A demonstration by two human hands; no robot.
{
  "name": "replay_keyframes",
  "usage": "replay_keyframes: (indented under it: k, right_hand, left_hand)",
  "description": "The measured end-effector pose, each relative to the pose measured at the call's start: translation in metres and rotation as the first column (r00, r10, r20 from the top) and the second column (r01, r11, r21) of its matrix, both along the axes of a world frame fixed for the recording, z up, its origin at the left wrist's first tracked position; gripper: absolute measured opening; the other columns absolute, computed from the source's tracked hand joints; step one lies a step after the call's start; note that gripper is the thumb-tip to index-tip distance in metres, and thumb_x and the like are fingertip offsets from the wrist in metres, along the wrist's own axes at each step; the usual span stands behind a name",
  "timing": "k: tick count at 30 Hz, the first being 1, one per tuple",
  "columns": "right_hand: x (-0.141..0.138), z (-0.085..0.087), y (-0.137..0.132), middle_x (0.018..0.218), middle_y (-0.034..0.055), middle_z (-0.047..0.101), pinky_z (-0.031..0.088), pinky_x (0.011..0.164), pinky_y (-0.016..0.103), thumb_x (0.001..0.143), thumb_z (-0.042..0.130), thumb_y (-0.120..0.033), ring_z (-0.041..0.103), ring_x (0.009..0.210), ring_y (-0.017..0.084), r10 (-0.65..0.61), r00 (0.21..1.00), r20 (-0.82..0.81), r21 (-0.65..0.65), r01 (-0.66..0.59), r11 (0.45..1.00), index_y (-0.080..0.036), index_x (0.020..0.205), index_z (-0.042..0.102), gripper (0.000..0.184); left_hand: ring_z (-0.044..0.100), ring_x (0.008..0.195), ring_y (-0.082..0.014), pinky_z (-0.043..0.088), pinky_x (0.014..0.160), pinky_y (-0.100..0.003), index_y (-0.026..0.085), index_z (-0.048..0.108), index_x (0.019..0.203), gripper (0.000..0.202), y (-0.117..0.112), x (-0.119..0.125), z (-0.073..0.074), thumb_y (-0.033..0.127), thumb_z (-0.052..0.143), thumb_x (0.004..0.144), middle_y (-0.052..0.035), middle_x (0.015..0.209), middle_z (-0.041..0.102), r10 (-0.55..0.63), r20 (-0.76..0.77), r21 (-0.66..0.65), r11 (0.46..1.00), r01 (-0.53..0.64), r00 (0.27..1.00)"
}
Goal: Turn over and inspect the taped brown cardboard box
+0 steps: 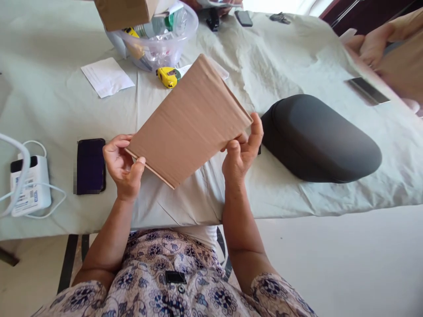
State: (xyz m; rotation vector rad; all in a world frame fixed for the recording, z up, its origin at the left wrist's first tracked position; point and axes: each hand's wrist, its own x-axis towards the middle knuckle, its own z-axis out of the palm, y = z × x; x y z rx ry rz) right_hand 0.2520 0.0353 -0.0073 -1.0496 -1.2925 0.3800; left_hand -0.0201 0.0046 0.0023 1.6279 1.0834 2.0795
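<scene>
Hold the brown cardboard (191, 121) softly — gripped by its edges in left hand (124, 169) and right hand (238, 158) — to stop bends.

Board (190, 123) at right hand (240, 155): matt, ridged cardboard. Case (324, 141) beside hand: smooth, matt. Cloth (194, 202) beneath: creased. Basin (175, 49) beyond: translucent plastic.

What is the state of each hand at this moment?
Left hand: closed on the cardboard piece, near its left corner.
Right hand: holding the same piece, near its right corner.
</scene>
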Motion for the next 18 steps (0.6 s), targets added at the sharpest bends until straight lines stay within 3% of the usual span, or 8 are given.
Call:
replay_keyframes:
  k: [3, 5, 7, 11, 13, 15, 18]
  right_hand:
    - [0.001, 0.005, -0.003, 0.082, -0.0005, 0.059, 0.059, 0.064, 0.035, 0.095, 0.044, -0.082, 0.067, 0.071, 0.018, -0.049, 0.996, -0.071, 0.050, 0.053, 0.997, -0.039, 0.150, 0.051, 0.070]
    - [-0.001, 0.009, -0.006, 0.089, 0.0018, 0.062, 0.062, 0.072, 0.036, 0.098, 0.045, -0.077, 0.070, 0.082, 0.019, -0.068, 0.989, -0.128, 0.080, 0.078, 0.994, -0.036, 0.133, 0.065, 0.057]
    - [-0.003, 0.013, -0.007, 0.101, 0.0036, 0.066, 0.064, 0.083, 0.040, 0.099, 0.047, -0.073, 0.072, 0.097, 0.021, -0.065, 0.985, -0.160, 0.125, 0.086, 0.988, -0.035, 0.124, 0.069, 0.050]
    - [-0.003, 0.014, -0.008, 0.139, 0.0064, 0.062, 0.060, 0.104, 0.052, 0.094, 0.051, -0.078, 0.064, 0.134, 0.030, 0.023, 0.993, -0.113, 0.235, 0.004, 0.972, -0.041, 0.144, 0.057, 0.062]
    - [-0.004, 0.016, -0.011, 0.149, 0.0083, 0.056, 0.059, 0.106, 0.054, 0.090, 0.053, -0.082, 0.056, 0.145, 0.034, 0.020, 0.998, -0.055, 0.237, -0.007, 0.972, -0.040, 0.152, 0.049, 0.075]
    - [-0.006, 0.021, -0.015, 0.151, 0.0105, 0.054, 0.062, 0.100, 0.052, 0.088, 0.055, -0.084, 0.057, 0.144, 0.036, -0.017, 1.000, 0.015, 0.206, 0.014, 0.978, -0.038, 0.155, 0.047, 0.081]
    - [-0.012, 0.035, -0.024, 0.143, 0.0103, 0.060, 0.064, 0.086, 0.045, 0.090, 0.058, -0.078, 0.066, 0.125, 0.031, -0.006, 0.993, 0.121, 0.139, -0.011, 0.990, -0.039, 0.152, 0.049, 0.074]
  left_hand:
    - [0.066, 0.113, -0.0251, 0.056, 0.107, -0.048, 0.030, 0.060, 0.113, 0.046, 0.002, -0.002, 0.001, 0.054, 0.081, 0.079, -0.0038, 0.114, 0.060, -0.051, -0.033, 0.058, 0.997, 0.053, 0.998]
    - [0.066, 0.114, -0.0251, 0.055, 0.108, -0.047, 0.031, 0.061, 0.116, 0.046, 0.001, -0.003, 0.002, 0.052, 0.081, 0.080, -0.0037, 0.115, 0.059, -0.083, -0.029, 0.053, 0.995, 0.084, 0.996]
    - [0.066, 0.116, -0.0249, 0.056, 0.106, -0.045, 0.032, 0.063, 0.123, 0.048, -0.002, -0.001, 0.002, 0.049, 0.080, 0.082, -0.0042, 0.117, 0.060, -0.113, -0.009, 0.029, 0.993, 0.113, 0.994]
    - [0.064, 0.116, -0.0234, 0.056, 0.102, -0.038, 0.030, 0.065, 0.136, 0.055, -0.009, 0.003, 0.001, 0.048, 0.079, 0.086, -0.0066, 0.123, 0.060, -0.138, -0.059, -0.079, 0.988, 0.133, 0.989]
    - [0.064, 0.114, -0.0231, 0.056, 0.101, -0.037, 0.029, 0.066, 0.135, 0.054, -0.012, 0.004, 0.000, 0.052, 0.077, 0.088, -0.0071, 0.124, 0.061, -0.117, -0.107, -0.126, 0.987, 0.103, 0.987]
    - [0.064, 0.111, -0.0221, 0.056, 0.098, -0.035, 0.027, 0.068, 0.129, 0.048, -0.012, 0.003, -0.001, 0.054, 0.074, 0.090, -0.0064, 0.120, 0.063, -0.056, -0.118, -0.155, 0.987, 0.037, 0.991]
    - [0.066, 0.100, -0.0200, 0.056, 0.090, -0.034, 0.024, 0.067, 0.116, 0.039, -0.013, 0.002, -0.001, 0.057, 0.069, 0.094, -0.0050, 0.109, 0.066, 0.071, -0.140, -0.221, 0.970, -0.102, 0.988]
